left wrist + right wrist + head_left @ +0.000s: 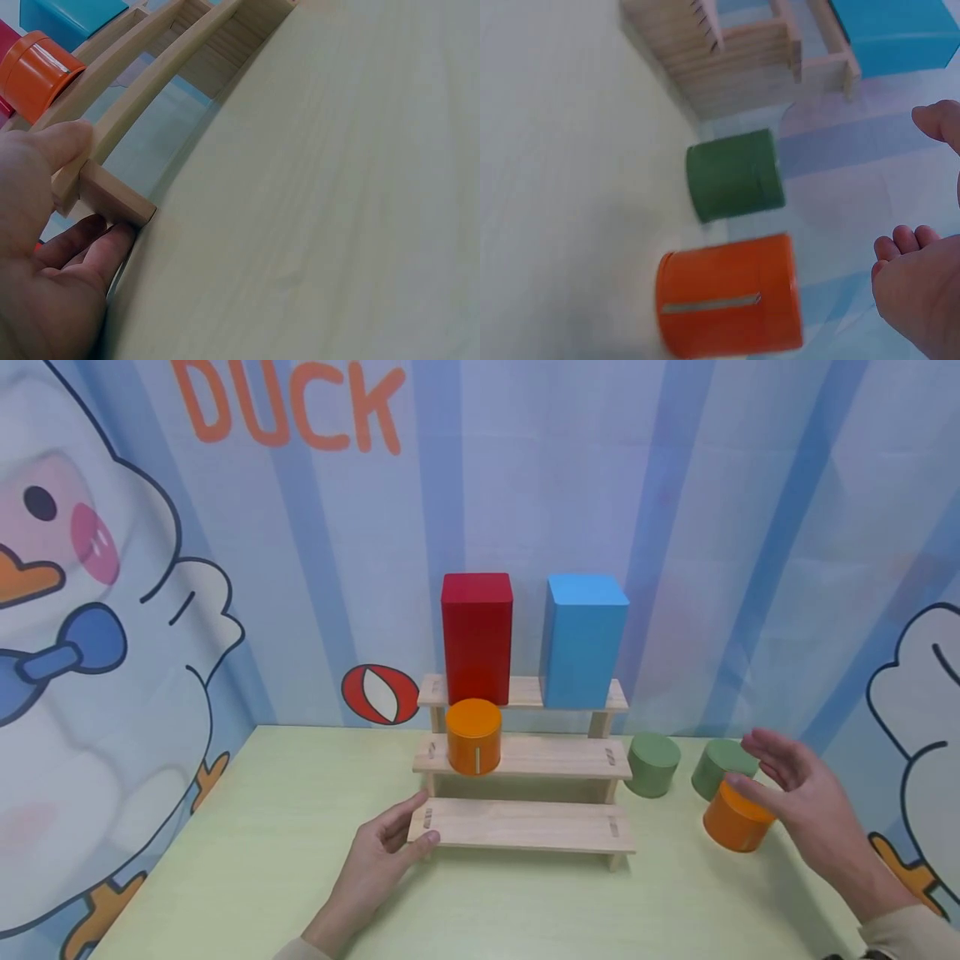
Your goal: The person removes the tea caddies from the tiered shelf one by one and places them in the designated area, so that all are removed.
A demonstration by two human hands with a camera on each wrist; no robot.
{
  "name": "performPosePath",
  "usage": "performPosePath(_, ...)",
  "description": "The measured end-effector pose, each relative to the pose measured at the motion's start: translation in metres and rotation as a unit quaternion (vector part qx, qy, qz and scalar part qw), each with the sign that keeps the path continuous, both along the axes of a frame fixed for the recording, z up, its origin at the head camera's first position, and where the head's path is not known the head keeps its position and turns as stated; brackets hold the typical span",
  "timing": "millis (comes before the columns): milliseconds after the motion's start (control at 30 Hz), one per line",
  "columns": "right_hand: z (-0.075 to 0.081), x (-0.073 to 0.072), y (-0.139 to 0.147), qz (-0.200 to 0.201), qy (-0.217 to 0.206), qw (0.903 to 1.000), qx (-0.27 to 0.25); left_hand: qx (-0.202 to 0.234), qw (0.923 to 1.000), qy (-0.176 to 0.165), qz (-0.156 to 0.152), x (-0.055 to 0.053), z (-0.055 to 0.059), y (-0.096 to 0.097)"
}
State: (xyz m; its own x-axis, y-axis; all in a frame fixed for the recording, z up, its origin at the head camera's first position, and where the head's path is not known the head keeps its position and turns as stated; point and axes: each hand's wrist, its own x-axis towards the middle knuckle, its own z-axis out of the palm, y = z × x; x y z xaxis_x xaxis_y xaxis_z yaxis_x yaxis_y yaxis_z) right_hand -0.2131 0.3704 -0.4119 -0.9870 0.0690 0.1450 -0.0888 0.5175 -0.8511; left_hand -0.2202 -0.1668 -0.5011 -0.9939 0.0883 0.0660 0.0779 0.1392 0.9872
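- Overall, the bench carries a three-step wooden rack (clock centre, head view).
- Left hand: 8 o'clock, pinching bottom step's left end.
- Right hand: 3 o'clock, thumb spread from fingers, above bench-standing orange cylinder.
- Red block: top step, 11 o'clock; blue block: 1 o'clock.
- Second orange cylinder: middle step, 10 o'clock.
- Two green cylinders: bench, 3 o'clock.

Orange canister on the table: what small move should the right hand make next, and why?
Perhaps lower the right hand around the orange canister: the hand hovers open near it, not touching, while the left hand holds the wooden stand.
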Motion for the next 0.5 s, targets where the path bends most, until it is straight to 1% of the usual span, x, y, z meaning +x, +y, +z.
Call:
performPosePath(133,0.017,0.001,-0.017,0.020,0.029,0.9993,-0.008,-0.001,1.0000,0.001,0.000,0.000,0.000,-0.001)
performPosePath(200,0.025,0.001,-0.026,0.031,0.049,0.9979,-0.028,0.000,1.0000,0.002,0.001,0.000,0.000,-0.001)
performPosePath(333,0.037,-0.001,-0.046,0.041,0.074,0.9953,-0.046,-0.002,1.0000,0.005,0.001,-0.001,0.000,-0.001)
performPosePath(500,0.050,-0.001,-0.068,0.050,0.096,0.9932,-0.044,-0.002,1.0000,0.005,0.001,0.000,-0.001,-0.001)
